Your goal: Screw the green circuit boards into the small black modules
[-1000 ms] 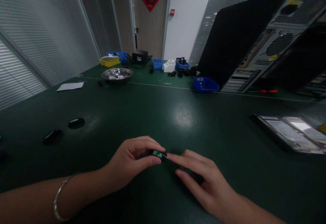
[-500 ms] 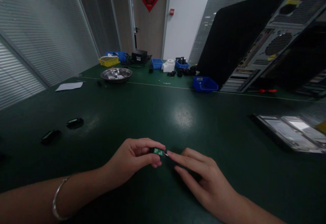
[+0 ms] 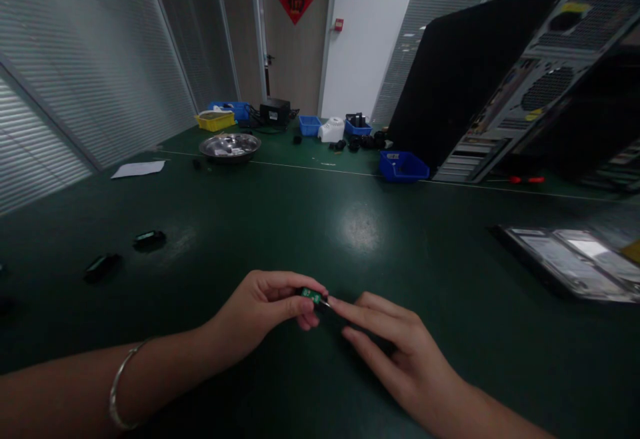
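Head view shows the left hand (image 3: 260, 316) pinching a small green circuit board (image 3: 311, 295) between thumb and fingertips, just above the dark green tabletop (image 3: 360, 226). The right hand (image 3: 400, 352) has its index fingertip touching the board's right end, other fingers loosely spread, holding nothing that I can make out (there might be a tiny metal bit at that end, too small to tell). To do this well, I'd say keep the left pinch firm on the board's edges and let the right fingertip do small, gentle moves, with the wrists resting low so the little part doesn't slip.

Compared with half a second ago, almost nothing has changed: both hands sit a touch lower in frame and the pinch looks the same.

Off to the left lie two small black modules (image 3: 149, 239), well apart from the hands. A metal bowl (image 3: 230, 146) and a blue bin (image 3: 403, 166) sit farther back, beside an open computer case (image 3: 525, 86).
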Action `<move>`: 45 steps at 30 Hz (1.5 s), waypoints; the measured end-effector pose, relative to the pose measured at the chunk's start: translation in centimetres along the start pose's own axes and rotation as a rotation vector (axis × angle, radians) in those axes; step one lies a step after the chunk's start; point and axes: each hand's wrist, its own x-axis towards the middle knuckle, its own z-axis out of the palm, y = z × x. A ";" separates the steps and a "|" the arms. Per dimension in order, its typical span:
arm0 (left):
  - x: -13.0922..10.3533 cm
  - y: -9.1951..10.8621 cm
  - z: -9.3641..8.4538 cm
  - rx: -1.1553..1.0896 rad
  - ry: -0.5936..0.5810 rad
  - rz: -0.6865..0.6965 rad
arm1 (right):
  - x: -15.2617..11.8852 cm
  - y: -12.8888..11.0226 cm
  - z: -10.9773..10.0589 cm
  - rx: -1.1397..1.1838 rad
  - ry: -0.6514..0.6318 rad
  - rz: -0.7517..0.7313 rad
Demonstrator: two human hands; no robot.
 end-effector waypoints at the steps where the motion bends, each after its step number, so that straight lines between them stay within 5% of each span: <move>1: 0.0 0.0 0.0 -0.004 0.002 0.000 | 0.0 0.0 0.0 0.006 0.004 -0.001; 23: 0.0 -0.5 0.3 -0.133 0.041 0.000 | 0.4 -0.3 0.3 0.022 0.044 0.012; 32: -0.6 0.2 0.8 0.162 0.158 0.141 | 0.0 -0.1 0.1 -0.125 0.023 -0.050; 45: -0.2 -0.5 0.2 -0.011 0.048 0.038 | 0.2 -0.3 0.3 -0.005 0.051 -0.024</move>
